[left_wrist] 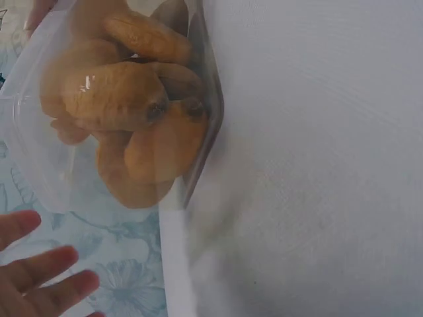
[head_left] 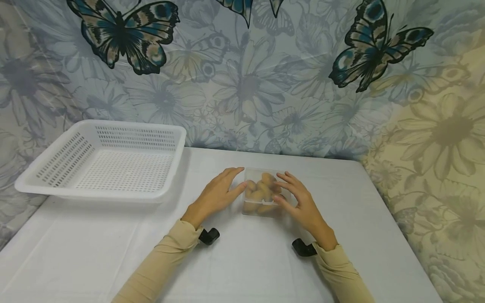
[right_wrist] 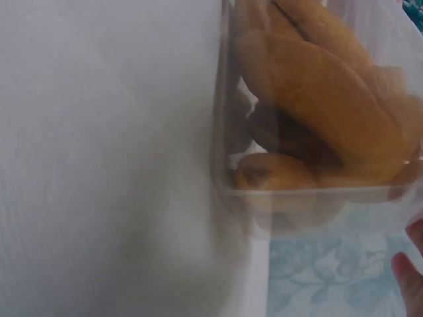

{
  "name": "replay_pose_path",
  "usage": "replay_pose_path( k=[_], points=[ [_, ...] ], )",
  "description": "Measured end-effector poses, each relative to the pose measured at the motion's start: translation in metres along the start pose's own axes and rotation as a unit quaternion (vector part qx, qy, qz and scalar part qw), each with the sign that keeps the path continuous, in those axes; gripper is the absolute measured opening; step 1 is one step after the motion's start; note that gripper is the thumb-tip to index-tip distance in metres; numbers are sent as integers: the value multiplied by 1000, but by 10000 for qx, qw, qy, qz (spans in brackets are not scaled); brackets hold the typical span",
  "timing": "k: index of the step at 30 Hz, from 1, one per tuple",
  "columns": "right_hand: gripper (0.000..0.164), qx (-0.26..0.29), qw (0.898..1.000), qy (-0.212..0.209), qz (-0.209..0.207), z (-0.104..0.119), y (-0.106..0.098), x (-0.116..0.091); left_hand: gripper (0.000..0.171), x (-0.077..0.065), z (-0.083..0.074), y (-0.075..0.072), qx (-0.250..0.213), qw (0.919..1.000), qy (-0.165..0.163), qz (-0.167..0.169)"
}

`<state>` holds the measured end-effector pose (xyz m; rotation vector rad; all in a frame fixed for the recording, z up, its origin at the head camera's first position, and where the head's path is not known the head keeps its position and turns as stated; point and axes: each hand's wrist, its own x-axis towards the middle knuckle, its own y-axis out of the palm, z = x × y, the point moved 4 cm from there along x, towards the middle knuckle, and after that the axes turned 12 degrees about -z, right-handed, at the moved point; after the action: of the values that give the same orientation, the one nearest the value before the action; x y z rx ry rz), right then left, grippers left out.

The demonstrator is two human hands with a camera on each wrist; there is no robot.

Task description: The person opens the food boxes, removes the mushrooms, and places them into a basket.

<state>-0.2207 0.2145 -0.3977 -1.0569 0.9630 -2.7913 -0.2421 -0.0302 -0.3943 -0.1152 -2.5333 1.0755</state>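
Observation:
A clear plastic box (head_left: 261, 209) stands on the white table in front of me. Through its walls show several oblong, orange-brown pieces, fruit-like, some with dark ends (left_wrist: 119, 96); their exact kind is unclear. My left hand (head_left: 217, 193) is at the box's left side, fingers extended, thumb toward it. In the left wrist view its fingertips (left_wrist: 56, 264) are apart from the box. Spread fingers of my right hand (head_left: 301, 204) are over and beside the right side of the box; whether they touch it I cannot tell. Neither hand grips anything.
A white perforated plastic basket (head_left: 172, 168) stands at the back left of the table (head_left: 94, 248). A butterfly-and-flower patterned backdrop (head_left: 246, 84) rises along the table's far edge and continues down the right side.

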Motion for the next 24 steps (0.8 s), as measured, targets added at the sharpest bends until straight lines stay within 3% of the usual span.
replay_pose_path(
  k=[4, 7, 13, 18, 24],
  points=[
    [47, 305, 9993, -213, 18, 2, 5, -1, 64, -1, 0, 3, -249, 9988, -26, 412],
    [56, 371, 9989, -278, 44, 1, 7, -2, 68, -2, 0, 4, -331, 9980, 12, 536],
    [81, 514, 9980, 329, 136, -9, 10, -3, 72, -4, -5, 5, -250, 9974, 372, 559],
    [89, 713, 9942, 784, 202, -15, 11, -3, 72, -5, -13, 9, -19, 9945, 1024, 196],
    [91, 874, 9895, 1111, 319, -17, 10, -5, 63, -9, -22, 19, 149, 9793, 2003, -260]
  ],
)
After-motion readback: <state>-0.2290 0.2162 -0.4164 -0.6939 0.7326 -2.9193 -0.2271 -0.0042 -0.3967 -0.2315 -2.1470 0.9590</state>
